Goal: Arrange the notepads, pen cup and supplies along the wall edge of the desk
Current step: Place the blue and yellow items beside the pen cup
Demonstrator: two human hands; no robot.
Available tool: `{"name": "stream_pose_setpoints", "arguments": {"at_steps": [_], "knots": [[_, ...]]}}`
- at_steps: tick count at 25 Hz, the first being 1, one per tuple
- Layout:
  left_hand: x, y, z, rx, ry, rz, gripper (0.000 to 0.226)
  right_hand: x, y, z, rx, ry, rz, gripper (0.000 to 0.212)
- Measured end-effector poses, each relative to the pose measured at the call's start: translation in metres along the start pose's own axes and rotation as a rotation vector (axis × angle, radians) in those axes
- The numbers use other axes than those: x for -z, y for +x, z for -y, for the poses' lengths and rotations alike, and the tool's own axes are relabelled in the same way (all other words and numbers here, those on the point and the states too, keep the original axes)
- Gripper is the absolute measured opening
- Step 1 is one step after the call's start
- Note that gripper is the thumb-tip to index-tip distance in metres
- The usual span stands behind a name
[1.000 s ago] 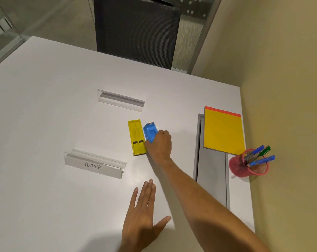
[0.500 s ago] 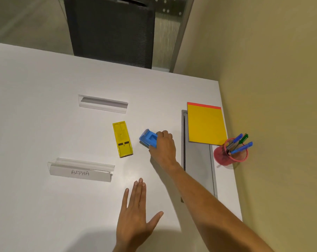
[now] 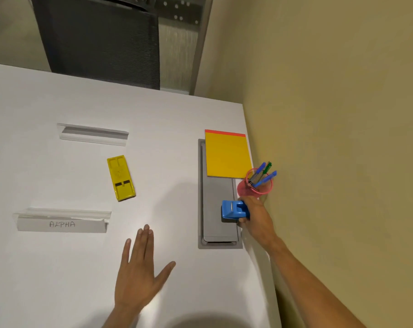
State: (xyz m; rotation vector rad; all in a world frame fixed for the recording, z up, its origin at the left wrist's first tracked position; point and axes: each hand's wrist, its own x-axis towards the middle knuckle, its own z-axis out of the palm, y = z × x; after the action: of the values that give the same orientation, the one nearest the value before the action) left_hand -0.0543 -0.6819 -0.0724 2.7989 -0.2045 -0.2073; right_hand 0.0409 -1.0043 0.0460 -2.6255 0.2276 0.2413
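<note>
Blue plastic stapler (image 3: pixel 233 209) sits pinched in the right hand's (image 3: pixel 256 215) grip beside the pink pen cup (image 3: pixel 257 185); left hand (image 3: pixel 139 275) lies spread flat on the white surface (image 3: pixel 58 268).

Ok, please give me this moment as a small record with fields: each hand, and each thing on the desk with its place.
right hand: grips the blue stapler over the grey cable hatch, near the wall
left hand: open, flat on the desk, holds nothing
yellow notepad: at the wall edge, partly on the hatch
pink pen cup: beside the notepad, at the wall, holds pens
yellow stapler: mid-desk, untouched
name holder marked ALPHA: left side
blank name holder: farther back
</note>
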Motion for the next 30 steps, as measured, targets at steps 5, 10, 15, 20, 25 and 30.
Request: {"name": "stream_pose_setpoints", "arguments": {"at_steps": [5, 10, 15, 20, 25, 30], "knots": [[-0.002, -0.001, 0.0, 0.012, 0.07, -0.006, 0.102, 0.016, -0.005, -0.041, -0.048, 0.016, -0.008, 0.056], [-0.003, -0.001, -0.001, 0.009, 0.08, -0.023, 0.101, 0.009, 0.0, -0.056, -0.059, 0.03, -0.018, 0.064], [-0.005, -0.001, -0.001, 0.016, 0.092, -0.01, 0.101, 0.004, 0.007, -0.06, -0.03, 0.049, -0.021, 0.059], [-0.005, -0.001, 0.001, 0.02, 0.097, -0.011, 0.101, 0.005, 0.012, -0.059, -0.001, 0.095, -0.025, 0.053], [-0.006, -0.001, 0.001, 0.02, 0.084, -0.012, 0.101, 0.001, 0.014, -0.063, 0.045, 0.058, 0.001, 0.053], [-0.006, -0.001, 0.0, 0.02, 0.075, -0.016, 0.1, -0.002, 0.016, -0.064, 0.041, 0.067, 0.004, 0.054]]}}
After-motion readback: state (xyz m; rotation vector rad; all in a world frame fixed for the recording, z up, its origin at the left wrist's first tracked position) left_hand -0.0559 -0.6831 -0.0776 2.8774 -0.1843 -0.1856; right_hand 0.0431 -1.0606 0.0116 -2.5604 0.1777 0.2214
